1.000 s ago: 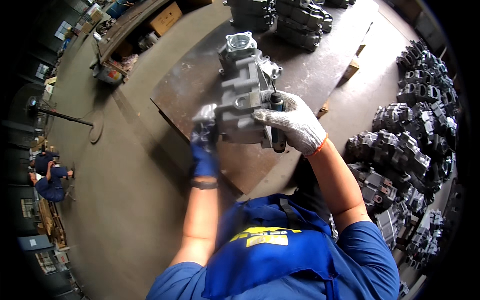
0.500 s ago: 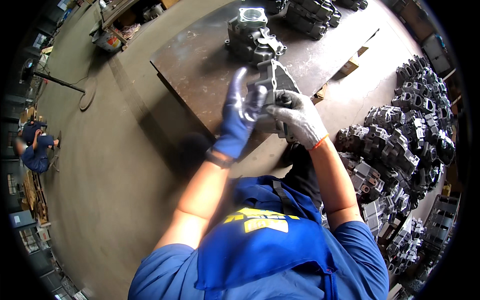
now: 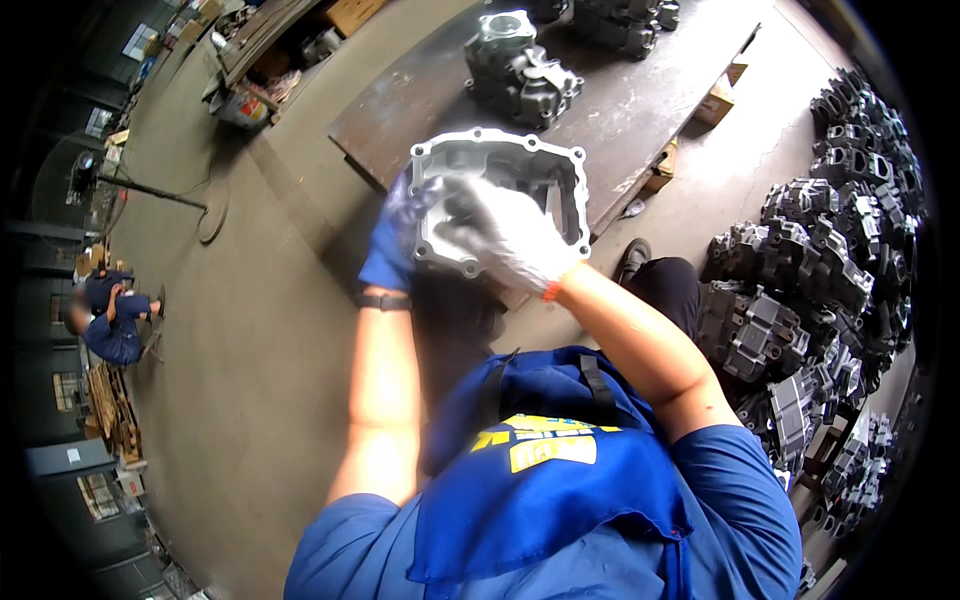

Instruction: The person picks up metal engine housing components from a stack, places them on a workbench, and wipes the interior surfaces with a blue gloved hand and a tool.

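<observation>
A grey cast metal housing (image 3: 532, 143) is held up in front of me, its open side and bolt-hole flange facing me. My left hand (image 3: 392, 235), in a blue glove, is closed on the housing's left edge. My right hand (image 3: 515, 235), in a whitish knit glove with an orange cuff, reaches across the opening. Its fingers are blurred and curled round something small and dark that I cannot make out, near the left inner wall. Just beyond, another casting (image 3: 520, 75) stands on the dark metal table (image 3: 400, 110).
More castings (image 3: 625, 25) sit at the table's far end. Many castings (image 3: 800, 290) are heaped on the floor at my right. A standing fan (image 3: 150, 190) and a seated person (image 3: 115, 320) are far left. A wooden bench (image 3: 265, 40) stands at the back left.
The housing has turned from edge-on to showing its open side. My left hand has gone from spread beside it to gripping its left edge. My right hand has moved left, over the opening.
</observation>
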The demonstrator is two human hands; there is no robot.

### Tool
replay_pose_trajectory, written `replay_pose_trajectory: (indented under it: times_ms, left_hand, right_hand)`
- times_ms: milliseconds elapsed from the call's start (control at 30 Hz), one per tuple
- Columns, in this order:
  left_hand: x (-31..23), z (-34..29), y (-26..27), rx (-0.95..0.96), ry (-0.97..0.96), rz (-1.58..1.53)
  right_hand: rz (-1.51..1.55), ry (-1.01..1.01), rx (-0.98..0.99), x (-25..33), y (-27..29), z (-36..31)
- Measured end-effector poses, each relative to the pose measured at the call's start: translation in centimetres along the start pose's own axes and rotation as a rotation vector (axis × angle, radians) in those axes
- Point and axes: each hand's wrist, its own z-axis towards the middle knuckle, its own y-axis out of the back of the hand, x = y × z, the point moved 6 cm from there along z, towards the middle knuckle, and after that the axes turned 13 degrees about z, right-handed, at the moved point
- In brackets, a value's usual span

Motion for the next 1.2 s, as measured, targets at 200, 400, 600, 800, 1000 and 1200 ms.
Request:
replay_pose_trajectory:
  times_ms: [200,400,600,800,1000,1200]
  left_hand:
    - [3.6,1.7,3.7,-0.084,0.263,0.136]
    - [3.9,4.8,5.8,-0.023,0.212,0.257]
    - [2.2,4.6,10.2,-0.366,-0.219,0.344]
    - [-4.9,-3.3,-2.5,0.103,-0.367,0.692]
    - [-2.2,-3.8,-6.2,0.052,-0.335,1.503]
    - [-1.7,-3.4,-7.1,0.091,-0.323,1.527]
  right_hand:
    - [0.268,-0.513,-0.340,-4.6,9.3,-7.7]
    - [0.425,-0.716,-0.320,-8.5,10.6,-12.8]
    - [0.290,-0.653,-0.247,-9.3,9.9,-12.5]
    - [-0.208,-0.219,-0.287,-10.9,10.5,-9.1]
    - [-0.608,-0.246,-0.190,-10.8,10.3,-2.1]
    - [-0.740,-0.320,-0.155,-11.3,10.7,0.4]
